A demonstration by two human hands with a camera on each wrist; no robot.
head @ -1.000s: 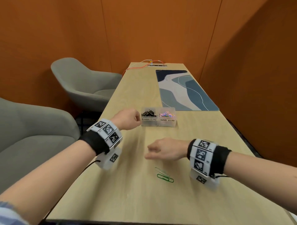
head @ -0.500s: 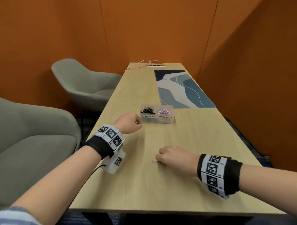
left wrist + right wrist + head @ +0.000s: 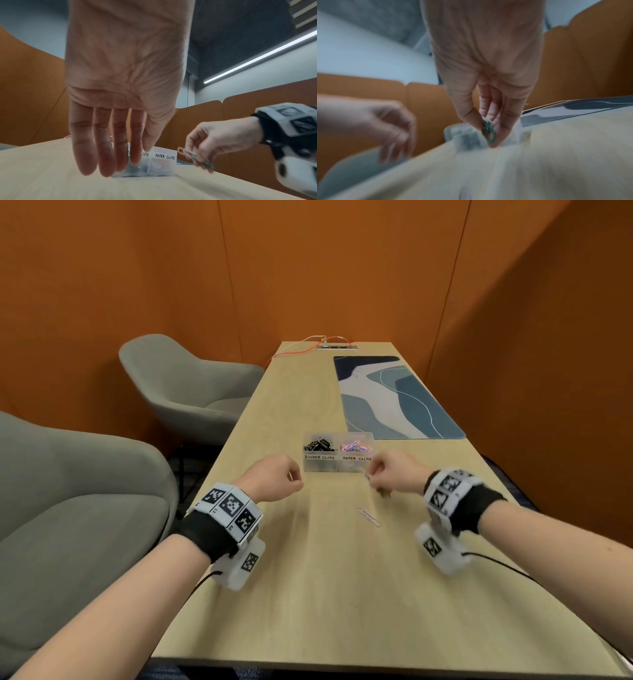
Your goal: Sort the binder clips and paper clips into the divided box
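My right hand [image 3: 488,81] pinches a green paper clip [image 3: 489,134] just beside the divided box [image 3: 337,465]. My left hand [image 3: 274,482] hangs relaxed, holding nothing. One pale clip [image 3: 369,517] lies on the surface [image 3: 325,594]; a blue mat [image 3: 394,398] lies beyond.

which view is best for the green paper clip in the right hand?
Right wrist: the green paper clip sits close up, pinched by the right hand at the thumb and fingertips, though blurred. Left wrist shows it small and smeared. Head shows only the hand's back; the clip is hidden.
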